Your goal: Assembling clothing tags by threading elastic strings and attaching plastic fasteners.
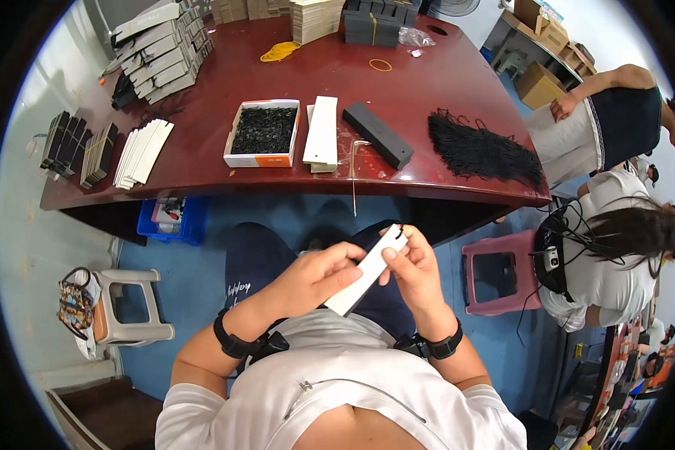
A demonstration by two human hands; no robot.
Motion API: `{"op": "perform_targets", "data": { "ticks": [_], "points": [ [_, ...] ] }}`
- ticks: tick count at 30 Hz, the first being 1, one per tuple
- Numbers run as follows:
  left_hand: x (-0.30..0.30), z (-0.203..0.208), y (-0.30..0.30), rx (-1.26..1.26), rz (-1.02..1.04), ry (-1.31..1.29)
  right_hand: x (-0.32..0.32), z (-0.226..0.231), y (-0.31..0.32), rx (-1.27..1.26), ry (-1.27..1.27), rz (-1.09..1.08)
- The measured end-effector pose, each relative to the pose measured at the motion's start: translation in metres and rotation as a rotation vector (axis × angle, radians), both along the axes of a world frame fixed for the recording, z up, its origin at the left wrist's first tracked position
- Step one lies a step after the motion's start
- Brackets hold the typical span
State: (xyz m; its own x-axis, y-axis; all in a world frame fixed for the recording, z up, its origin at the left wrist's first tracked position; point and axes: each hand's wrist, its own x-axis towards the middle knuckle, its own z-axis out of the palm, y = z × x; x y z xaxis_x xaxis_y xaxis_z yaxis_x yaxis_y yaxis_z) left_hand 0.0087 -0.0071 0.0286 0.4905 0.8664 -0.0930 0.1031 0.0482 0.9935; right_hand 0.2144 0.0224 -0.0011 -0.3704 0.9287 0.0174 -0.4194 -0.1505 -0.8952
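Note:
Over my lap I hold a long, narrow white card box (361,282) with a dark lower edge, tilted up to the right. A small black piece, perhaps cord, shows at its upper end. My right hand (415,270) pinches that end, thumb on the white face. My left hand (313,279) grips the side lower down, its thumb along the face. On the table ahead lie a stack of similar white boxes (321,133), a long black box (378,135) and an open carton (261,160) of small black pieces. A bent copper-coloured wire (354,178) overhangs the table edge.
Black cords (484,150) lie spread at the right of the red table (232,75). White strips (144,154) and banded bundles are at the left, with tall stacks (165,52) behind. A pink stool (502,274) and a seated person (615,247) are at my right.

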Motion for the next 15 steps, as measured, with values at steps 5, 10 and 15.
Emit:
{"op": "perform_targets", "data": {
  "ticks": [5,10,15],
  "points": [
    [-0.015,0.004,0.004,-0.225,-0.035,-0.242,-0.002,0.003,-0.003,0.015,0.025,0.094],
    [-0.079,0.057,0.019,-0.090,0.175,-0.230,0.016,-0.008,0.000,-0.002,-0.121,0.288],
    [-0.161,0.093,0.082,0.232,0.433,-0.006,0.020,-0.027,-0.007,0.025,-0.260,0.206]
  ]
}}
